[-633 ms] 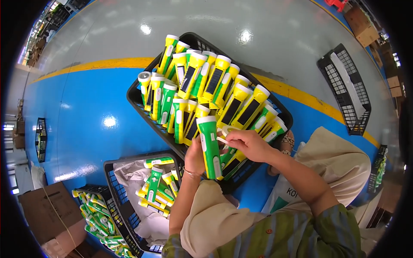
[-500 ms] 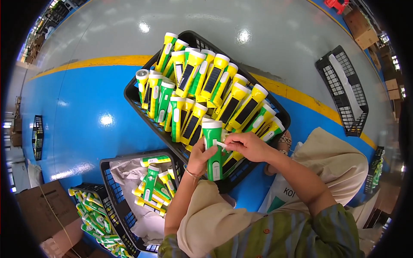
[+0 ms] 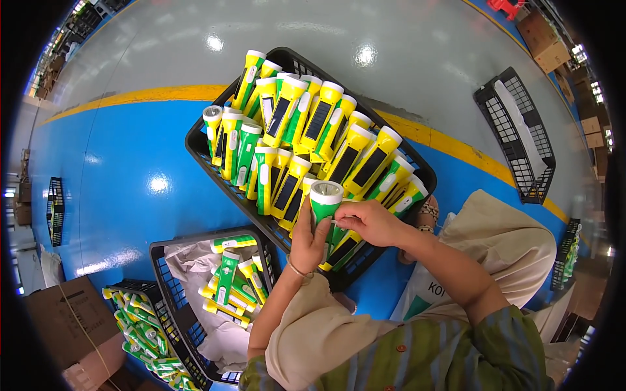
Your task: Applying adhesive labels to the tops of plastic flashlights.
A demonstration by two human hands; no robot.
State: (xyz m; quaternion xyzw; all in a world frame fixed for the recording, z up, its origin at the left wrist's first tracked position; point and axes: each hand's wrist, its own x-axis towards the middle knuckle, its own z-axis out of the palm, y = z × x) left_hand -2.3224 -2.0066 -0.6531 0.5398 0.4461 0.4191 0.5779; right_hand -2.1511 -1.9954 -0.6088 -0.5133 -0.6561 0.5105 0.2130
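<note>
My left hand (image 3: 308,240) is wrapped round a green flashlight (image 3: 325,210) with a white head, its lens tilted up toward me. At the flashlight's side, my right hand (image 3: 373,221) has its fingertips pinched on a small white part (image 3: 335,221), mostly hidden by the fingers. Whether that part is joined to the flashlight cannot be made out. Both hands are over the near edge of a black crate (image 3: 225,184) packed with yellow-and-green flashlights (image 3: 317,120), many showing dark solar panels.
A second black crate (image 3: 163,277), lined with paper, holds several flashlights at lower left. Beside it stands another full crate (image 3: 140,285) near a cardboard box (image 3: 72,313). A black crate (image 3: 515,133) stands at right. My bent knee (image 3: 502,228) is close by on the right.
The flashlight has tipped so that its lens now faces up. My right fingers have come closer to its side, and less of the small white part shows.
</note>
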